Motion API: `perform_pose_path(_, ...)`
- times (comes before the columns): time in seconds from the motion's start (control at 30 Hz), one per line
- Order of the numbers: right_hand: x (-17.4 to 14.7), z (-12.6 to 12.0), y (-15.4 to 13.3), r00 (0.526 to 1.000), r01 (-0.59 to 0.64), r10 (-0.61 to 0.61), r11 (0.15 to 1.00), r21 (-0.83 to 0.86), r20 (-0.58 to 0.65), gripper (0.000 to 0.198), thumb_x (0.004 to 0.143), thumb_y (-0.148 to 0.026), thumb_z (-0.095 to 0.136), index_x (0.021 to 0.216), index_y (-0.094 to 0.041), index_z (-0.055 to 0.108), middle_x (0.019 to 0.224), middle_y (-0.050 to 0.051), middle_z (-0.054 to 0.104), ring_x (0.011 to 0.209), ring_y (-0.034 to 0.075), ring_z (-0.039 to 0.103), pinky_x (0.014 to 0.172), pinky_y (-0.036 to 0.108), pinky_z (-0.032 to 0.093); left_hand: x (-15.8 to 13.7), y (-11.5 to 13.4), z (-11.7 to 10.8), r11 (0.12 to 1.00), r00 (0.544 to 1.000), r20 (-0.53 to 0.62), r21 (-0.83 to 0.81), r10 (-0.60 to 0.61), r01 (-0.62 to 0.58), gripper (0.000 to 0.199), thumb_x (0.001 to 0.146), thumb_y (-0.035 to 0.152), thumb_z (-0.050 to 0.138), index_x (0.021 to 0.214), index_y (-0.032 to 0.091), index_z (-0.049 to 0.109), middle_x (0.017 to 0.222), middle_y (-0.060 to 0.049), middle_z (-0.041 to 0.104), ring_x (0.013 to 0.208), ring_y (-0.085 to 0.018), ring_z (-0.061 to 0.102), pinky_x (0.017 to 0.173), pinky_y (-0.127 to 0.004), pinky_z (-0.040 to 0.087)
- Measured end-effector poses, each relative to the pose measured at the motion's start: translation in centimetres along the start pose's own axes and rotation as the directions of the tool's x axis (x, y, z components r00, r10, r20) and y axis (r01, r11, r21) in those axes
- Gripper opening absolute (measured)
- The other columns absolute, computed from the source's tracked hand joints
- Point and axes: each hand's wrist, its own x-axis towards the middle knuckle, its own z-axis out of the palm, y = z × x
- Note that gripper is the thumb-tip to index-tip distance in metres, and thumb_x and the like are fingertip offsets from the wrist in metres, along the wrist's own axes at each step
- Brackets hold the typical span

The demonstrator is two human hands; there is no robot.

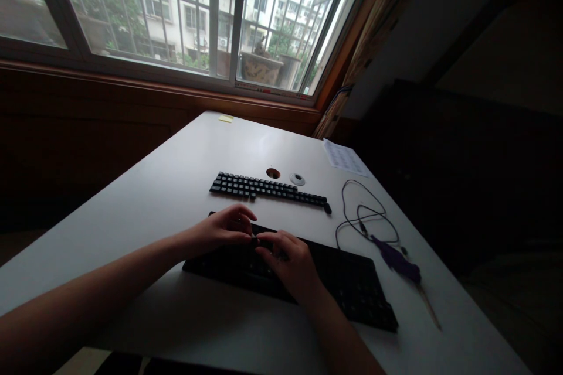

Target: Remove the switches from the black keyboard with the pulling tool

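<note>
A black keyboard lies on the white desk, tilted slightly across my view. Above its left half, my left hand and my right hand meet fingertip to fingertip. Pinched between them is a small dark piece that looks like a keycap; its details are too dark to make out. Both hands hide part of the keyboard. Just behind it, rows of loose black keycaps are laid out on the desk, a few sitting apart at the row ends.
To the right lie a looped black cable and a purple duster-like thing with a thin handle. Farther back are a printed paper, a round desk hole, its ring cover and a yellow note. A barred window stands beyond.
</note>
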Motion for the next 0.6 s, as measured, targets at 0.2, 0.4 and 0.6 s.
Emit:
perform_pose_path(0.2, -0.1, -0.1, -0.3, 1.0, 0.01, -0.009, 1.0, -0.025, 0.022, 0.019, 0.086, -0.023, 0.068, 0.104, -0.026, 0.071, 0.075, 0.0, 0.062, 0.066, 0.015, 0.057, 0.065, 0.027, 0.048, 0.0, -0.1, -0.1, 1.0, 0.999, 0.032, 0.002, 0.002, -0.002, 0.04, 0.077, 0.026, 0.077, 0.111, 0.022, 0.056, 0.095, -0.001, 0.062, 0.089, -0.016, 0.061, 0.081, -0.03, 0.046)
perform_pose_path(0.4, -0.1, 0.0, -0.1, 1.0, -0.001, 0.001, 1.0, -0.021, 0.021, 0.019, 0.086, -0.025, 0.066, 0.105, -0.027, 0.07, 0.077, 0.0, 0.064, 0.067, 0.016, 0.059, 0.066, 0.028, 0.049, 0.0, -0.1, 0.0, 0.999, 1.0, 0.02, 0.045, 0.012, -0.013, 0.038, 0.079, 0.03, 0.076, 0.112, 0.021, 0.058, 0.103, -0.005, 0.065, 0.098, -0.019, 0.062, 0.088, -0.034, 0.047)
perform_pose_path(0.6, 0.9, -1.3, 0.1, 0.995, -0.083, 0.081, 0.996, -0.04, -0.049, 0.016, 0.084, -0.025, 0.067, 0.1, -0.026, 0.071, 0.079, 0.001, 0.066, 0.067, 0.016, 0.059, 0.065, 0.028, 0.048, -0.4, 1.8, -0.5, 0.995, 0.99, -0.127, 0.088, 0.062, -0.051, 0.027, 0.087, 0.038, 0.066, 0.104, 0.017, 0.059, 0.097, -0.008, 0.07, 0.096, -0.022, 0.065, 0.087, -0.035, 0.048)
